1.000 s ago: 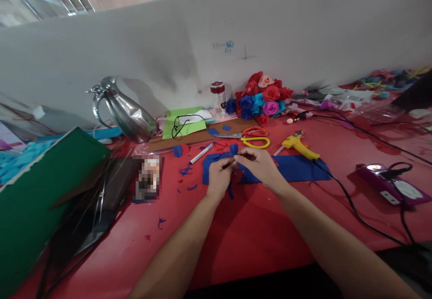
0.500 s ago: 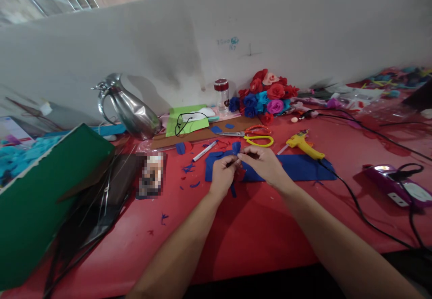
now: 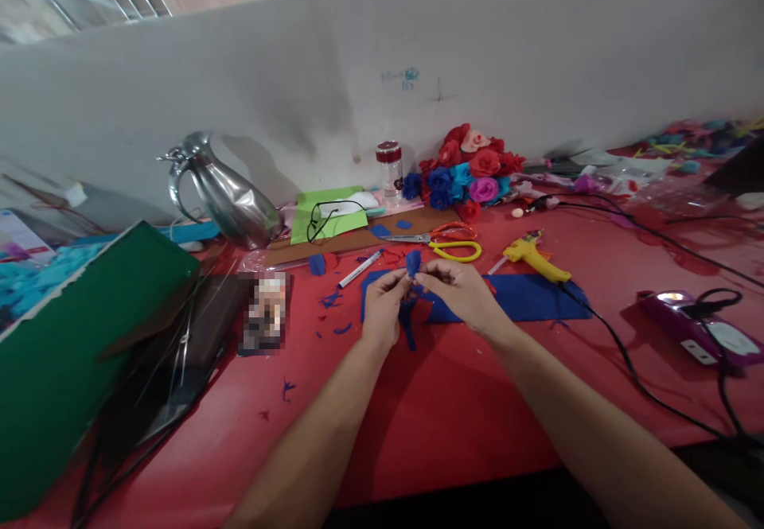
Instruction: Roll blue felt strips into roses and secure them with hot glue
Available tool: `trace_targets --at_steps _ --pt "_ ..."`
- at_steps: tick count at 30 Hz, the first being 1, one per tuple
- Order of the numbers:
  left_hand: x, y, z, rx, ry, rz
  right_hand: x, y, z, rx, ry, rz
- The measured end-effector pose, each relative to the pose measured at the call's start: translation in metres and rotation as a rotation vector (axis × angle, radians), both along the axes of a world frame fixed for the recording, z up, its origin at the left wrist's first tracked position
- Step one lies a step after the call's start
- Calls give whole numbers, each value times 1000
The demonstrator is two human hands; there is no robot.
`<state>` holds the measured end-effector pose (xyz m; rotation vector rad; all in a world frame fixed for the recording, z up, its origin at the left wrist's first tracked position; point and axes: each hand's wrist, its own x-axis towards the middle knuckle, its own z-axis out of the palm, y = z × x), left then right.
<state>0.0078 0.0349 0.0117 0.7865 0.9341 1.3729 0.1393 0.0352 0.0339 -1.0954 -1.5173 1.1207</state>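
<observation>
A small rolled piece of blue crepe paper (image 3: 413, 262) stands upright between my two hands. My left hand (image 3: 385, 300) pinches its lower end from the left. From the right, my right hand (image 3: 457, 286) presses on it with thumb and fingertips. Under both hands lies a long folded strip of blue crepe paper (image 3: 525, 298). Scissors with red and yellow handles (image 3: 454, 249) rest just behind my right hand. A white marker (image 3: 360, 269) lies beyond my left hand, near blue paper scraps (image 3: 329, 300).
A yellow glue gun (image 3: 535, 257) lies at the right, its black cord running to a purple power strip (image 3: 704, 326). Paper flowers (image 3: 471, 167), a glass jar (image 3: 390, 171) and a steel jug (image 3: 230, 195) stand along the wall. A green box (image 3: 89, 354) occupies the left.
Both hands have shifted slightly at the same spot, their fingertips closing around the blue piece a little higher. The view has drifted slightly; the other things lie as before.
</observation>
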Motion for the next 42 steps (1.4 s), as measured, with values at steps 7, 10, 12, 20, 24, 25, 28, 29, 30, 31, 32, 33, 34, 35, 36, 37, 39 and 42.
trace_targets --at_steps 7,10,12,20,24,25,28,29,30,31,32,33,34,35,36,37,39,42 --pt "1 0 3 -49 -84 15 0 -1 1 -16 7 8" --pt "0 0 3 -61 -93 27 0 -1 -1 -7 -1 -9" --pt "-1 0 4 -64 -89 25 0 0 -2 -1 -8 -16" --pt "1 -1 4 -55 -81 48 -1 0 -3 5 -4 -31" --pt "1 -2 4 -65 -89 40 -2 -1 -4 -6 11 -50" --pt "1 -2 4 -65 -91 36 -2 0 -4 -5 7 -55" --pt "1 -2 4 -61 -87 29 -2 0 -6 14 -15 -80" --pt "1 -2 3 -58 -82 28 -2 -1 -7 25 -19 -93" --pt "1 -2 3 -54 -75 29 -3 -1 -7 37 -23 -108" --pt "1 -2 3 -52 -68 30 -4 -2 -8 48 -28 -127" --pt "1 -2 3 -51 -63 32 -5 -2 -9 57 -34 -145" --pt "1 -2 3 -53 -63 32 -6 -3 -10 63 -39 -160" --pt "1 -2 2 -56 -67 32 -7 -4 -10 65 -42 -173" --pt "1 -2 2 -60 -75 30 -8 -5 -11 65 -41 -184" --pt "1 -2 1 -61 -82 25 -9 -5 -11 65 -41 -192" --pt "2 -2 0 -59 -85 22 -10 -6 -11 67 -42 -200" --pt "2 -2 -2 -53 -76 26 -11 -7 -11 75 -52 -216" --pt "4 -1 -3 -41 -45 36 -10 -7 -9 71 -48 -219"
